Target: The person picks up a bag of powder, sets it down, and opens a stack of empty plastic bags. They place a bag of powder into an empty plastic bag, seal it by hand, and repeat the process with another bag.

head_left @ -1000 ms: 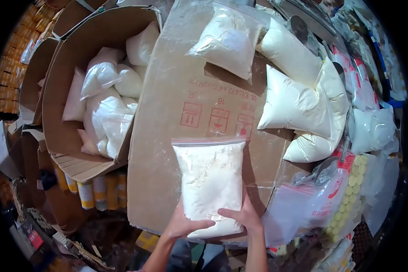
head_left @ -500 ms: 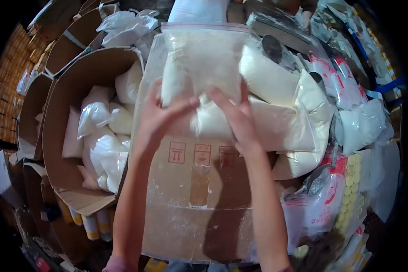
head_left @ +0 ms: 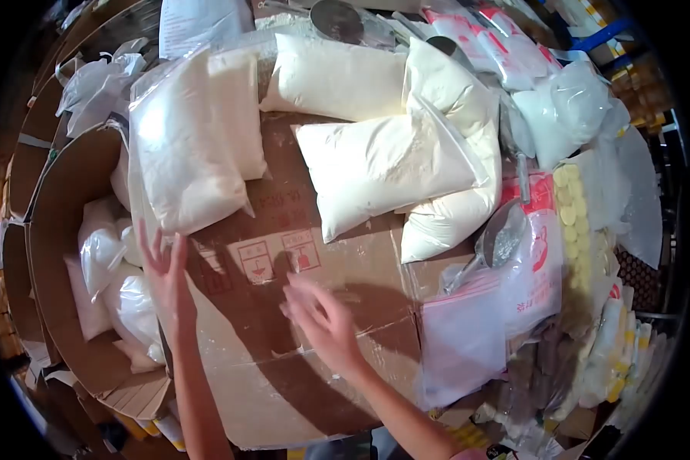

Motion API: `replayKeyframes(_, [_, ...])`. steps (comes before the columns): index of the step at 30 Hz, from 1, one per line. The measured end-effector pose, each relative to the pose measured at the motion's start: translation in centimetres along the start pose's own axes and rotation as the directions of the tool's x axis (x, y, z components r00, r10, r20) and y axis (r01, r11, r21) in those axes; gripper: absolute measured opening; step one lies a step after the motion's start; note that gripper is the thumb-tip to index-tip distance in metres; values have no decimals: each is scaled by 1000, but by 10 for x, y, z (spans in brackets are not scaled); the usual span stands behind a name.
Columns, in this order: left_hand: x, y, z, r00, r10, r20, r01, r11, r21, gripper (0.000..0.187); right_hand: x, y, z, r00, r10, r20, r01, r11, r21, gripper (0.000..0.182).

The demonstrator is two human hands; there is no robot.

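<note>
A clear bag of white powder [head_left: 184, 153] lies at the back left of the flat cardboard [head_left: 345, 399], partly over another filled bag [head_left: 239, 115]. Just below its near edge is my left hand [head_left: 169, 280], fingers spread, at the cardboard's left side and holding nothing. My right hand [head_left: 322, 322] hovers over the middle of the cardboard, its fingers stretched out and slightly blurred, with nothing in it. Farther back, a plump powder bag [head_left: 383, 165] rests against a creased one [head_left: 452, 215], and another powder bag [head_left: 337, 77] lies behind them.
On the left stands an open carton [head_left: 61, 199] with several white bags [head_left: 134, 307] inside. To the right are a metal scoop [head_left: 502, 234], a red-and-white packet [head_left: 540, 268] and flat clear zip bags [head_left: 464, 337]. A second scoop [head_left: 336, 21] lies at the back.
The bag that was between both hands now lies at the back left, let go. My hands have drawn back toward me and moved apart. The view has shifted right.
</note>
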State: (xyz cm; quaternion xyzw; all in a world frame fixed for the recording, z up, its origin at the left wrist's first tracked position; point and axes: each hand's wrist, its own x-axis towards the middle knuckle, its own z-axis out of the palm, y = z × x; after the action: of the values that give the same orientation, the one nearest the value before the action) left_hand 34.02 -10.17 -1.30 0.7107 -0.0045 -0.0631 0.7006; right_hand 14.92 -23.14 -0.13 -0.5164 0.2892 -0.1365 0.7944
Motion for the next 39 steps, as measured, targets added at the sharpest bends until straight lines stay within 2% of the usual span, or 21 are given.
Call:
replayKeyframes(1, [8, 1, 0, 999, 20, -29, -20, 1000, -3, 83, -29, 5, -18, 987, 153, -46, -154, 987, -35, 30])
replayKeyframes(4, [56, -4, -2, 996, 87, 13, -87, 962, 258, 88, -97, 13, -57, 944, 287, -162, -292, 956, -8, 23])
replayKeyframes(5, [63, 7, 1, 999, 31, -8, -27, 956, 293, 90, -108, 2, -60, 912, 338, -234, -351, 936, -14, 22])
replayKeyframes(7, [64, 25, 5, 994, -86, -66, 101, 955, 280, 98, -129, 2, -81, 917, 310, -251, -341, 936, -89, 19])
replayKeyframes(10, [65, 17, -11, 997, -62, 48, 50, 971, 232, 97, -145, -6, -99, 887, 353, -298, -403, 907, -125, 17])
replayKeyframes(11, [63, 14, -15, 1000, -11, 6, 9, 954, 299, 98, -149, -6, -105, 875, 369, -312, -417, 904, -99, 16])
replayKeyframes(12, [65, 14, -16, 998, 67, -3, -61, 931, 360, 93, -150, -5, -107, 863, 362, -351, -421, 900, -108, 13])
replayKeyframes(14, [57, 17, -23, 996, 40, -74, -2, 895, 447, 84, -154, -5, -115, 880, 323, -349, -387, 913, -129, 12])
replayKeyframes(15, [48, 20, -27, 975, 53, -217, 62, 869, 491, 71, -156, -7, -117, 884, 314, -347, -381, 913, -144, 12])
replayKeyframes(16, [35, 24, -27, 929, 266, -258, -104, 856, 506, 60, -157, -10, -119, 888, 305, -345, -376, 913, -159, 12])
replayKeyframes(18, [15, 33, -44, 886, 358, -295, -168, 840, 517, 48, -161, -10, -123, 889, 317, -330, -382, 912, -153, 12])
replayKeyframes(22, [-31, 28, -96, 959, 208, -191, -106, 893, 437, 27, -178, -14, -123, 843, 413, -345, -450, 892, -32, 16])
replayKeyframes(24, [-84, 38, -79, 988, -27, -154, 108, 833, 543, 29, -191, -6, -132, 841, 428, -332, -461, 887, -25, 17])
replayKeyframes(26, [-148, 35, -62, 985, -161, 60, 74, 715, 695, 26, -204, -8, -142, 826, 426, -370, -494, 862, -110, 15])
replayKeyframes(28, [-231, 10, -29, 941, -337, 41, 270, 815, 512, 14, -218, -6, -159, 821, 285, -495, -436, 872, -222, 14])
replayKeyframes(29, [-256, 9, -7, 890, -186, 416, -140, 757, 638, 4, -223, -7, -171, 800, 215, -561, -420, 867, -267, 14])
replayKeyframes(30, [-275, 25, 34, 809, -148, 569, -313, 711, 630, 17, -228, -9, -182, 778, 150, -610, -411, 857, -312, 14])
replayKeyframes(32, [-298, 26, 93, 715, -199, 670, -352, 726, 591, 26, -224, -25, -213, 790, -137, -597, -328, 729, -601, 15])
replayKeyframes(34, [-305, 19, 143, 687, -167, 708, -310, 813, 493, 34, -212, -41, -240, 773, -207, -600, -305, 707, -638, 14])
replayKeyframes(36, [-299, 7, 184, 696, 40, 717, -493, 753, 436, 32, -186, -52, -265, 750, -367, -551, -209, 658, -723, 16])
replayKeyframes(39, [-285, -5, 231, 668, 128, 734, -591, 690, 417, 34, -130, -63, -304, 763, -493, -418, -52, 598, -800, 34])
